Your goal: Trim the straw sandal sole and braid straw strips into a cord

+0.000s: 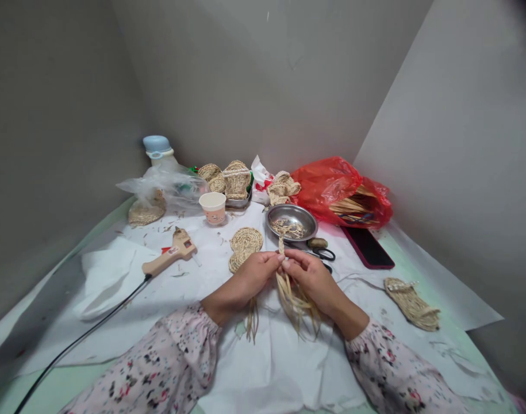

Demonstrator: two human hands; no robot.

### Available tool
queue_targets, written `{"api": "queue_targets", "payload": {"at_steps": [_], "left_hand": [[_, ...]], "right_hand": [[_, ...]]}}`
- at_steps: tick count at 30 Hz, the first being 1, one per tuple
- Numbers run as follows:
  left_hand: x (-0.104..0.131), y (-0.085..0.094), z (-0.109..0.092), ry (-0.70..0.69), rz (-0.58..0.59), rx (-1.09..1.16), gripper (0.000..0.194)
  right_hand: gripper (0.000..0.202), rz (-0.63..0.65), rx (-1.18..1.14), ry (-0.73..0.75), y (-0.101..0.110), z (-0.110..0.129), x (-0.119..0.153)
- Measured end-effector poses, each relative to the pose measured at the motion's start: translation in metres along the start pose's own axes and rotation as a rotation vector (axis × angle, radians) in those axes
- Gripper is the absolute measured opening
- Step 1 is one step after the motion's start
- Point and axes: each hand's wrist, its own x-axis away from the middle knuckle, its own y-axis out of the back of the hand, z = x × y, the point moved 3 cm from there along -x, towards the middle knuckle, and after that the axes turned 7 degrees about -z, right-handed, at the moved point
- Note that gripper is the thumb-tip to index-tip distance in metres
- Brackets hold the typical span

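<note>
A pale straw braid [281,244] stands up between my two hands, its top end near the rim of a metal bowl [313,229] that holds straw scraps. My left hand [257,275] pinches the braid from the left with thumb and fingers. My right hand [308,274] is closed on it from the right, the fingertips of both hands almost touching. Loose straw strands [295,302] fan out below my fingers. Just behind my left hand lies a coiled woven straw piece [246,241], with more loose strands [252,322] showing below my left wrist.
A glue gun [170,253] with a black cord lies left. Behind are a paper cup [213,208], woven pieces [237,180] and a red bag [327,187] of straw. Scissors [325,253], a phone [369,247] and a woven straw piece [411,303] are at right.
</note>
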Motion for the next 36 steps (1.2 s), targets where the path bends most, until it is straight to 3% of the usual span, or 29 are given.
{"api": "queue_targets", "payload": {"at_steps": [7,16,24,36], "left_hand": [[0.004,0.003,-0.003,0.060,0.006,-0.050,0.036],[0.003,0.003,-0.001,0.062,0.035,-0.055,0.040],[0.008,-0.005,-0.008,0.051,0.079,-0.085,0.039],[0.006,0.001,-0.004,0.056,0.040,-0.083,0.035]], "right_hand": [[0.037,-0.005,-0.047,-0.072,0.005,-0.003,-0.002],[0.028,0.154,0.035,0.067,0.001,0.002,0.001],[0.028,0.252,-0.051,-0.021,0.007,0.000,-0.001],[0.026,0.306,-0.249,-0.168,0.000,0.000,0.002]]}}
